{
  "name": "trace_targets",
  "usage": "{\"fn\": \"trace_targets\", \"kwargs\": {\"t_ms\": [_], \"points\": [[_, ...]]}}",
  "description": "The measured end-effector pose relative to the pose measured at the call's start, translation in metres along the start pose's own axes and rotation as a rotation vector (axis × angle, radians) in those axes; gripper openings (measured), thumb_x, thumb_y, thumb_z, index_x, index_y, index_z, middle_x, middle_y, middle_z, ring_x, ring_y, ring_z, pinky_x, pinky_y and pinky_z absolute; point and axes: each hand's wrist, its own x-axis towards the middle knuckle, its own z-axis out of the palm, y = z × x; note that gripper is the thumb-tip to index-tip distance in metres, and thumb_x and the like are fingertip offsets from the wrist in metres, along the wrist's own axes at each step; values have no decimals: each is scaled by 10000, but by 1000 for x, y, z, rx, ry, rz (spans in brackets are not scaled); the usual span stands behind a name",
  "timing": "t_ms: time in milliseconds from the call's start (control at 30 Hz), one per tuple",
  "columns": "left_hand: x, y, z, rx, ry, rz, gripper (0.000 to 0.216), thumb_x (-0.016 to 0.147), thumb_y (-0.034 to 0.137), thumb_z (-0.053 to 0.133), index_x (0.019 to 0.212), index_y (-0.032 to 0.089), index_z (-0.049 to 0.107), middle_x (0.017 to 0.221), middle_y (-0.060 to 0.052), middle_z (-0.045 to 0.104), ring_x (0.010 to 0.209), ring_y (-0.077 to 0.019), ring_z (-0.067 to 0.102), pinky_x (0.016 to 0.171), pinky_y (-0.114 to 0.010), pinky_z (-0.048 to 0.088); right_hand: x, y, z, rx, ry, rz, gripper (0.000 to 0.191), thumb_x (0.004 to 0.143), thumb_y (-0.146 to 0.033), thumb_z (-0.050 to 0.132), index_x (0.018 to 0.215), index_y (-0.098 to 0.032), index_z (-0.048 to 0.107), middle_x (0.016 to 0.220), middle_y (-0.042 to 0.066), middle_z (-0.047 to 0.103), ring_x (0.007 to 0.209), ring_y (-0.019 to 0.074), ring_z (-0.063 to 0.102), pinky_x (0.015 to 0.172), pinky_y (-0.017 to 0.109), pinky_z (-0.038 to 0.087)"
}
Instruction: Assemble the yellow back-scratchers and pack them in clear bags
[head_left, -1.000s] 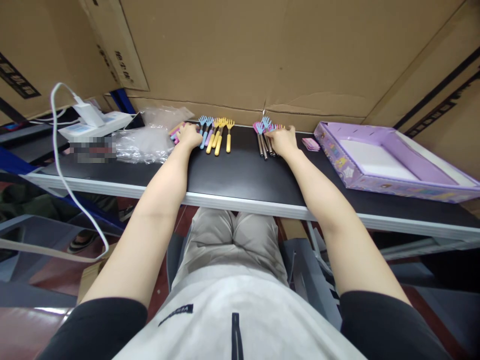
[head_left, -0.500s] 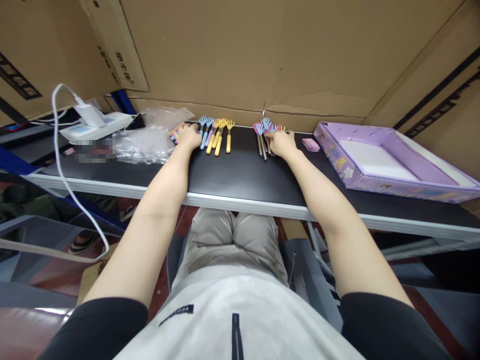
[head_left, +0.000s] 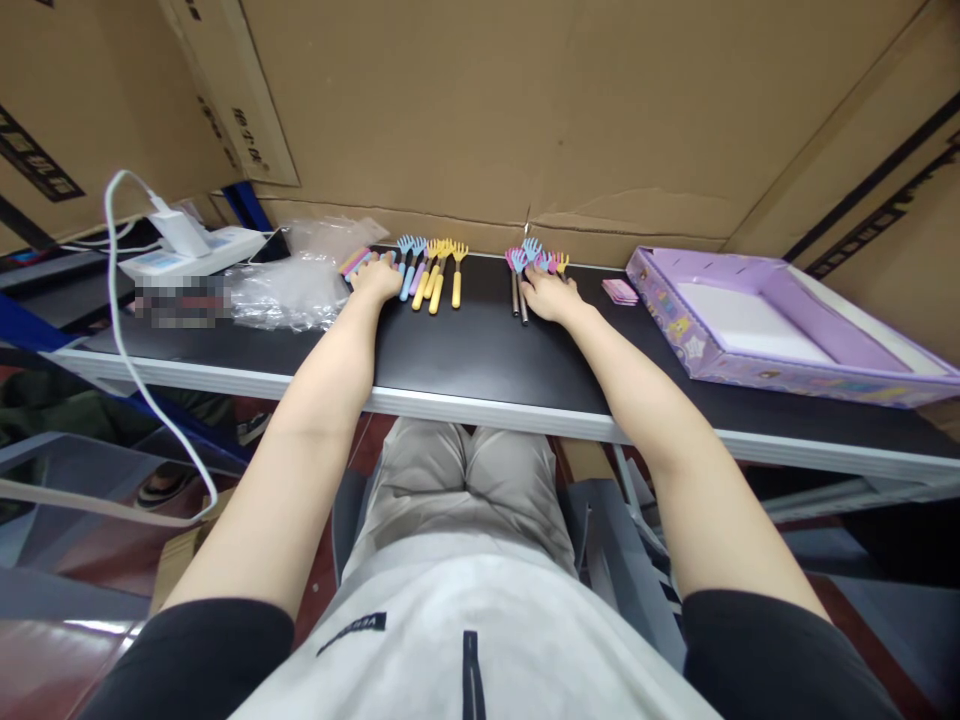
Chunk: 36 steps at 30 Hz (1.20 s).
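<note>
Two rows of small hand-shaped scratchers lie at the back of the black table (head_left: 480,350). The left row (head_left: 435,270) has blue and yellow handles. The right row (head_left: 525,265) has pink and blue heads on metal stems. My left hand (head_left: 377,277) rests on the left end of the left row, knuckles up, fingers curled over pink and blue pieces. My right hand (head_left: 550,294) lies on the stems of the right row, fingers pressed down over them. What the fingers enclose is hidden.
A purple cardboard tray (head_left: 765,320) lies at the right. Small pink cards (head_left: 621,290) sit beside it. Crumpled clear plastic bags (head_left: 300,275) and a white power strip with charger and cable (head_left: 187,245) are at the left. Cardboard walls stand behind the table.
My right hand has slid a little left along the right row of scratchers. My left hand has stayed on the left row.
</note>
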Motion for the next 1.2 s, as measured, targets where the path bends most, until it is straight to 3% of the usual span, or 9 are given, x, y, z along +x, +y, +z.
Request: {"fn": "trace_targets", "kwargs": {"t_ms": [167,300,400,600,767,900,1067,1200], "points": [[-1,0,1,-8,21,14,771,1092,338,308,1812,137,497,1907,-214,419,1753,-400,434,1442,-638,301,4,3,7,40,8,10,701,1174,-344,294,1811,-101,453,1915,236,353,1750,463,417,1364,861,305],[2,-3,4,-65,66,24,754,1068,341,346,1761,142,566,1850,-239,498,1711,-426,477,1416,-646,326,10,12,11,36,62,-35,640,1191,-352,323,1728,-120,583,1896,233,400,1718,454,474,1370,835,304],[8,-6,8,-118,105,28,743,1053,345,391,1745,161,587,1829,-228,532,1697,-426,491,1419,-638,322,12,16,10,37,106,-157,593,1208,-378,390,1701,-159,639,1885,217,424,1748,430,440,1398,808,265],[10,-6,10,-132,105,35,729,1056,346,432,1733,131,597,1827,-242,532,1713,-436,473,1408,-641,351,1,5,5,27,-103,-358,718,1179,-558,616,1755,-132,591,1896,224,381,1807,387,337,1471,656,229],[2,0,3,-106,120,66,697,1084,330,385,1704,117,623,1826,-258,523,1723,-425,456,1432,-638,322,0,-5,8,-25,-76,-300,608,1222,-420,521,1739,-111,602,1880,207,417,1803,361,352,1469,637,254],[0,12,-2,-85,124,201,617,1093,334,417,1614,181,709,1762,-201,615,1680,-398,504,1417,-586,363,2,-4,9,-79,-12,-314,565,1217,-373,496,1668,-83,675,1807,208,541,1747,349,464,1444,585,329],[-13,38,-1,-41,84,430,466,1113,376,494,1337,139,826,1590,-222,720,1579,-399,578,1361,-507,415,-3,-9,5,-179,44,-328,556,1236,-344,394,1501,-71,798,1644,205,721,1575,328,661,1325,457,460],[-28,57,8,59,0,519,474,1058,464,622,1310,127,840,1587,-237,706,1622,-480,516,1378,-615,365,-5,-12,4,-219,71,-320,578,1243,-350,357,1426,-83,836,1522,209,797,1454,327,733,1221,419,503]]}}
